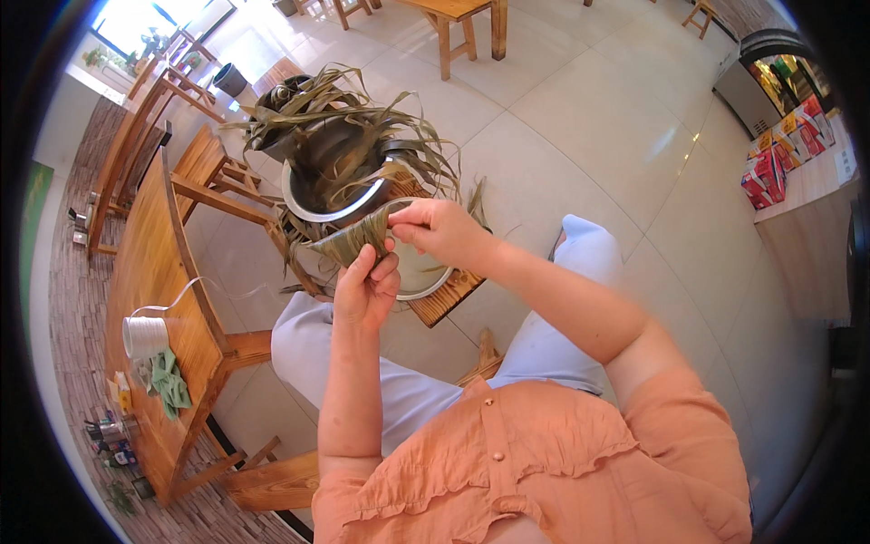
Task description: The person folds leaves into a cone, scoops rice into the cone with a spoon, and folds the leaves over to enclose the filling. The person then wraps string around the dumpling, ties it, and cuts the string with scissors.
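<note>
My left hand [369, 282] grips a cone-shaped wrap of long green-brown leaves [353, 239] from below, thumb against its side. At the wrap's upper right edge, the fingertips of my right hand [435, 234] are pinched together; whether they hold a leaf end or a strand is too small to tell. Under my hands stands a metal basin with whitish contents [425, 272], partly hidden by them. Beyond it, a metal pot [292, 197] holds dark liquid and long leaves [408, 129] that hang over its rim.
The basin rests on a low wooden stool [445, 302] between my knees. To the left, a wooden table [146, 251] carries a roll of white plastic string [146, 337] and a green cloth [170, 384]. Red boxes [764, 180] sit on a counter at the far right.
</note>
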Available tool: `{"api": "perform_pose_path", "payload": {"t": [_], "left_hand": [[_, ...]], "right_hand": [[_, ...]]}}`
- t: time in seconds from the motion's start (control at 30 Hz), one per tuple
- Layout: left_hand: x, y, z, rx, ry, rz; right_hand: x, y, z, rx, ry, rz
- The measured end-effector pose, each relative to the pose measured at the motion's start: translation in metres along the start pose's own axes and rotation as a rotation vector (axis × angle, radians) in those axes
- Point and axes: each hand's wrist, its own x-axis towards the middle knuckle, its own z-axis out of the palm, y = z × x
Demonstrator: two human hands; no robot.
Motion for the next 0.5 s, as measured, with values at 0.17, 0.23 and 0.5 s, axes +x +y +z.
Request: {"api": "perform_pose_path", "payload": {"t": [0.17, 0.23, 0.5], "left_hand": [[-0.001, -0.003, 0.004, 0.153, 0.169, 0.103], [0.000, -0.004, 0.003, 0.189, 0.248, 0.120], [-0.012, 0.012, 0.005, 0.723, 0.113, -0.223]], "right_hand": [[-0.012, -0.003, 0.008, -0.687, 0.037, -0.376], [-0.018, -0.009, 0.009, -0.950, 0.002, -0.498], [0.000, -0.033, -0.006, -1.014, -0.359, -0.535]]}}
